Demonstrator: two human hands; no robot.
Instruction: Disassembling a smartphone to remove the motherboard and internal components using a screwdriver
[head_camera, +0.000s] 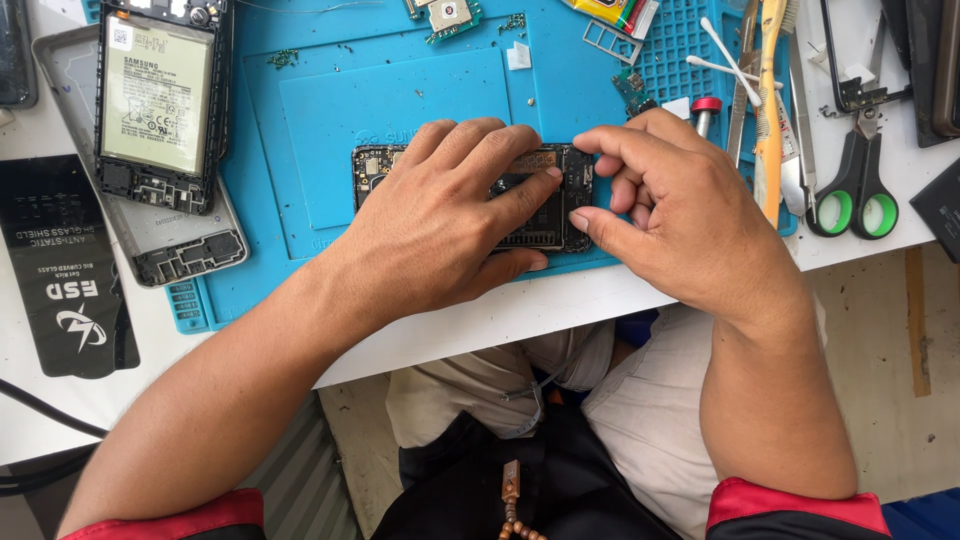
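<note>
Clearly the opened phone (545, 200) lies flat near the front edge of the blue repair mat (400, 100) so that both hands can bear on it from above: the left hand (440, 225) is spread palm-down over its left and middle part, fingers splayed and pressing it against the mat, which looks like a way of keeping it from sliding, while the right hand (670, 210) is curled at its right end, thumb and forefinger pinched at the edge of the frame as if working on a small part there; whether anything is held between those fingertips cannot be told. Loose pieces are kept well apart from the work, at the far side of the mat: a small circuit board (447, 15) and a metal card tray (612, 40). To the left, a second disassembled phone with its battery showing (160, 100) rests partly on a grey back cover (190, 250), beside a black anti-static sleeve (65, 270). Tools sit within the right hand's reach: cotton swabs (725, 60), tweezers (745, 90), a yellow-handled brush (768, 110) and green-handled scissors (855, 190). Underneath is a white table (560, 310); below its edge show the person's lap in pale trousers, and a bare concrete floor (890, 380)
</note>
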